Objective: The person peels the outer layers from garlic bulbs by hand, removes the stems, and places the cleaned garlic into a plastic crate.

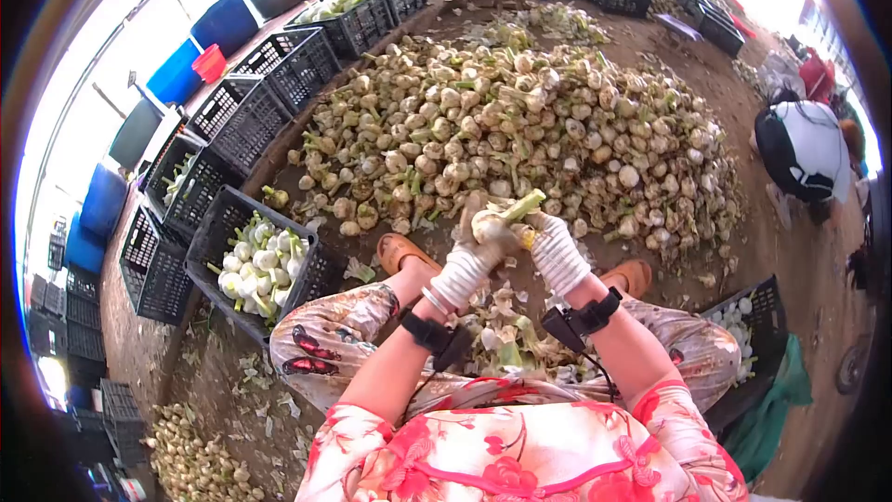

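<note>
In the head view, the person sits at the near edge of the big pile (520, 130) of unpeeled bulbs, and both gloved hands meet just in front of it, over the lap. The left hand (474, 256) is clamped around one bulb (490, 223), fingers wrapped under and around its round body. The right hand (555, 246) sits just beside it, touching the stalk side. Its fingers are curled, but whether they grip the stalk or something small and yellow between the hands cannot be told. The bulb lies above the left palm and to the left of the right hand, so the left hand is the nearer one. Its long axis tilts from the pale head up and right along a cut green stalk that points towards the pile. The head looks whitish and dirt-streaked, with loose skin. Left of the pile's near edge stands a black crate (209, 237) holding cleaner white bulbs. Peelings lie on the ground between the knees.
</note>
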`<action>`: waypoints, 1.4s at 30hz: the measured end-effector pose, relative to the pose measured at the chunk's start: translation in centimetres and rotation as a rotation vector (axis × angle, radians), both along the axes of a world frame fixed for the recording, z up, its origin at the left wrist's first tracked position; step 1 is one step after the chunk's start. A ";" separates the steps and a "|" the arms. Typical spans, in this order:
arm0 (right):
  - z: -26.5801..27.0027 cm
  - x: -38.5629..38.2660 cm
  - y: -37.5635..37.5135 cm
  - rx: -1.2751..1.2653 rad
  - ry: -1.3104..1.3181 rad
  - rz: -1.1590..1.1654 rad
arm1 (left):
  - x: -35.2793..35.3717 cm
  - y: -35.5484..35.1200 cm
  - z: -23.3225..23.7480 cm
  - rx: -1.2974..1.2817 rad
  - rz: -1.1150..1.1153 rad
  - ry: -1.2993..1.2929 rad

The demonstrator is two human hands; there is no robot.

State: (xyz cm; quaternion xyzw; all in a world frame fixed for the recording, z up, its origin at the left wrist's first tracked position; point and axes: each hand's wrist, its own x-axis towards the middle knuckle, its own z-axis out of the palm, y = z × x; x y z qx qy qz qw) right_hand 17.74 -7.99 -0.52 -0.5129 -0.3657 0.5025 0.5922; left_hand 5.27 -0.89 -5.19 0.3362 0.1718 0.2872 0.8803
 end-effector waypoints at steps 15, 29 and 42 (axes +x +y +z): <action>2.4 -0.6 -0.7 -0.047 0.689 0.080 | -3.1 1.7 3.9 0.057 0.056 0.131; -1.0 -2.7 -0.6 0.369 -0.708 -0.056 | -1.5 1.0 2.4 -0.230 0.433 0.277; -5.2 3.1 0.0 -0.190 -0.821 0.331 | -3.6 3.4 0.3 -0.473 0.270 -0.110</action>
